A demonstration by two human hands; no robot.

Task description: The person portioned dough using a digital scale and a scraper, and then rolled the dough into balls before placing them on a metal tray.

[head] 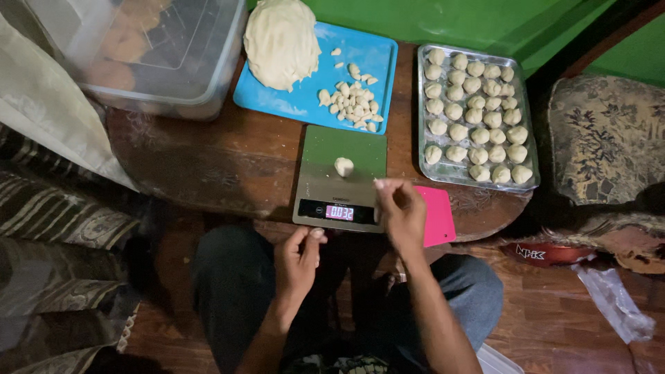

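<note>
The right hand (402,211) is hovering at the near right corner of a kitchen scale (339,176), its fingers loosely curled and its fingertips pinched together; whether anything is sitting between them cannot be told. A small dough piece (343,166) is lying on the scale's platform, just beyond and to the left of that hand, not touching it. The left hand (298,260) is waiting nearer the person's body, just below the scale's front edge, fingers bent inward and holding nothing that can be seen. Under the right hand a pink scraper (440,216) is resting on the table (208,159). Farther out from the right hand, a metal tray (526,118) is carrying rows of dough balls. Beyond the scale, a blue cutting board (374,59) is bearing a large dough mound (280,41) and a heap of cut bits (353,104).
</note>
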